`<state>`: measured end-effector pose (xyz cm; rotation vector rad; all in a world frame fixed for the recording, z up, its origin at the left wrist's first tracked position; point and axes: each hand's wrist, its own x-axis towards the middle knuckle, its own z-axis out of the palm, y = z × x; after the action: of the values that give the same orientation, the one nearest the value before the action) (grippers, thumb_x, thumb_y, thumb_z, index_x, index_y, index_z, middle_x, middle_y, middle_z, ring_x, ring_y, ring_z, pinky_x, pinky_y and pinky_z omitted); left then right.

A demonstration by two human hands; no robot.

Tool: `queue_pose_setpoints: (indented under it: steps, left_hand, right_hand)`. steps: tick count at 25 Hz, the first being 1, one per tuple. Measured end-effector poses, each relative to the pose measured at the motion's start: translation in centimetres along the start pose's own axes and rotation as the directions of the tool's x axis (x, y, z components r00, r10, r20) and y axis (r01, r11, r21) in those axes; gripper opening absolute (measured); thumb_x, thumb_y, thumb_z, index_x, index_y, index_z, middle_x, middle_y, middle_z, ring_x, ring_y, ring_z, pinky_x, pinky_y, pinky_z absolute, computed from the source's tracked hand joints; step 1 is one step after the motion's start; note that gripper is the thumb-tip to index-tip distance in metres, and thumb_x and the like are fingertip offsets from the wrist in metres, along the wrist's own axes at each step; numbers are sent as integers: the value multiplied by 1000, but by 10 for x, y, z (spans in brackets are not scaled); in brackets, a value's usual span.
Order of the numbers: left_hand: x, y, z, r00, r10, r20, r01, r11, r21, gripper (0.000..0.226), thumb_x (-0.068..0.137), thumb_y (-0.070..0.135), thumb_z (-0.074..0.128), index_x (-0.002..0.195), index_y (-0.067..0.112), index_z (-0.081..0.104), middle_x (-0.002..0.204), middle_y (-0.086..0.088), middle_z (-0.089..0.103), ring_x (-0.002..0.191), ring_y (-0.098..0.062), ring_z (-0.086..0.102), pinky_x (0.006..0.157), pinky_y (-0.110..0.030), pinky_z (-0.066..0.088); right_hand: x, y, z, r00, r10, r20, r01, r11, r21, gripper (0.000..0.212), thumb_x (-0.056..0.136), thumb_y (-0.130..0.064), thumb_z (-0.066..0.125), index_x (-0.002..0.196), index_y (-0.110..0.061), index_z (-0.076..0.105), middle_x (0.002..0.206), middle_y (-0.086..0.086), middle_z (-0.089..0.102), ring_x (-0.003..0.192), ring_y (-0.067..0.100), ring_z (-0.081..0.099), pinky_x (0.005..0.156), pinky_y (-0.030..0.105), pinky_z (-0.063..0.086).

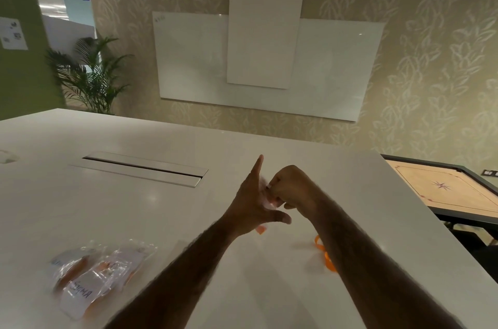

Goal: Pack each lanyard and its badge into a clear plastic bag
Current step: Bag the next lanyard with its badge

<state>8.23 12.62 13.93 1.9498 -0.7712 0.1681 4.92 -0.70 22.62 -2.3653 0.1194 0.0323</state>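
Observation:
Both my hands are raised over the middle of the white table [80, 207]. My left hand [254, 202] has its fingers straight and thumb spread, with a blurred pale badge or bag against its palm. My right hand [289, 187] is curled into a fist right beside it, pinching that same blurred item. An orange lanyard [324, 254] trails from under my right forearm onto the table, and a bit of orange [260, 230] shows below my left palm. Packed clear bags [99, 272] with orange lanyards and white name badges lie at the near left.
A cable flap [142, 167] is set into the table's far middle. A carrom board [447, 191] stands beyond the table's right edge. Whiteboards [264, 64] hang on the far wall, and a potted plant [91, 78] stands at the back left.

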Motion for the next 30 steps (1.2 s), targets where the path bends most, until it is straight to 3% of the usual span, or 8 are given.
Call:
queue_pose_setpoints:
  steps: [3, 5, 7, 10, 16, 22, 26, 30]
  left_hand:
    - [1, 0, -17, 990, -143, 9, 141, 963, -231, 82, 81, 36, 81, 150, 27, 37, 125, 5, 68, 117, -10, 63, 105, -28, 48]
    - [0, -2, -26, 984, -180, 16, 172, 901, -397, 38, 91, 24, 67, 128, 20, 63, 117, -3, 73, 111, -22, 68, 98, -36, 52]
    - [-1, 0, -26, 980, -196, -39, 156, 869, -469, 22, 91, 7, 59, 106, 16, 73, 101, -6, 76, 96, -22, 69, 84, -34, 54]
    - [-1, 7, -24, 969, -222, -113, 144, 869, -474, 30, 92, -7, 54, 86, 15, 74, 94, -14, 76, 87, -23, 69, 78, -31, 53]
    - [3, 0, -27, 897, -360, -255, 205, 852, -482, 9, 91, 19, 68, 86, 16, 75, 92, -5, 76, 84, -23, 68, 71, -33, 52]
    - [2, 3, -27, 855, -395, -336, 231, 870, -435, 14, 96, 12, 58, 91, 12, 70, 90, 0, 77, 77, -17, 70, 63, -26, 53]
    - [1, 3, -26, 855, -366, -368, 201, 888, -414, 13, 89, 17, 57, 88, 18, 70, 89, 3, 76, 83, -21, 71, 71, -37, 55]
    - [3, 6, -23, 874, -355, -333, 191, 880, -436, 8, 93, 17, 62, 94, 15, 69, 90, 4, 76, 77, -12, 71, 65, -26, 53]
  right_hand:
    - [3, 8, -5, 999, 1, -47, 1, 999, 41, 11, 79, -1, 68, 85, 6, 74, 72, 16, 71, 66, 26, 62, 56, 31, 44]
    - [3, 14, -7, 999, -15, -52, 17, 999, 38, 10, 77, 0, 68, 80, 7, 74, 66, 19, 67, 61, 24, 54, 52, 27, 35]
    - [3, 17, -6, 997, -51, -59, 52, 998, 25, 8, 73, 3, 66, 75, 8, 73, 71, 25, 69, 60, 25, 54, 55, 31, 38]
    - [2, 17, -4, 990, -130, -59, 126, 990, -60, 7, 73, 3, 63, 69, 3, 69, 75, 20, 73, 62, 23, 60, 57, 32, 43]
    - [-3, 15, -1, 916, -278, -289, 271, 960, -64, 15, 81, -15, 75, 70, -11, 66, 70, -5, 66, 59, 9, 56, 53, 30, 47]
    - [0, 15, 0, 939, -335, -82, 318, 934, -164, 33, 73, -30, 88, 99, -15, 76, 83, -6, 63, 74, 9, 57, 62, 22, 42]
    - [0, 24, 7, 959, -263, -104, 267, 963, 29, 28, 69, -22, 90, 93, -15, 76, 88, -4, 66, 79, 12, 61, 66, 25, 47]
    - [-5, 24, 8, 988, -87, -127, 133, 896, 423, 12, 78, 1, 74, 87, -4, 70, 78, 8, 69, 72, 21, 66, 60, 33, 54]
